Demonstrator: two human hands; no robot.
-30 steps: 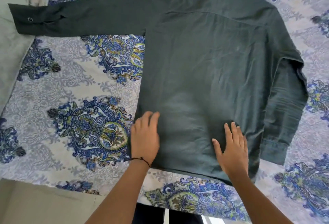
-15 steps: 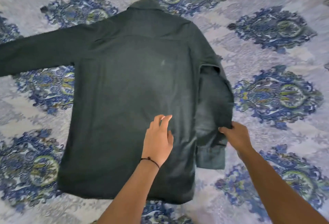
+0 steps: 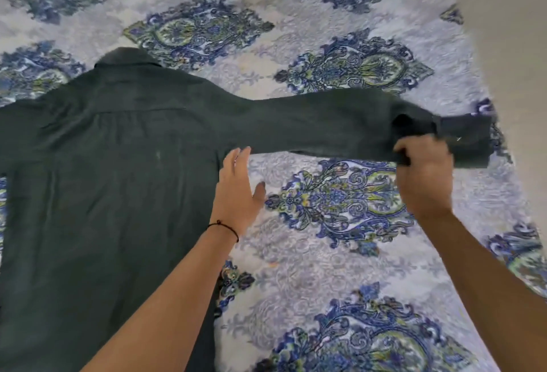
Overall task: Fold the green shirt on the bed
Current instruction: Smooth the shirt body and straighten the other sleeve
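Two hands work a green shirt (image 3: 112,179) lying back-up on the patterned bed (image 3: 340,253). The left hand (image 3: 236,188), fingers together, pins the shirt's side; the right hand (image 3: 423,176) pinches the cuff (image 3: 464,140), stretching out a sleeve (image 3: 310,126) that hung folded moments ago.

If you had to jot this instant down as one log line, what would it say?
right hand: gripping sleeve near cuff | left hand: flat, open, at green shirt side edge | bed: shirt collar away

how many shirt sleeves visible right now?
1. The dark green cotton shirt has one sleeve stretched right, cuff gripped by the right hand. The other runs out of view.
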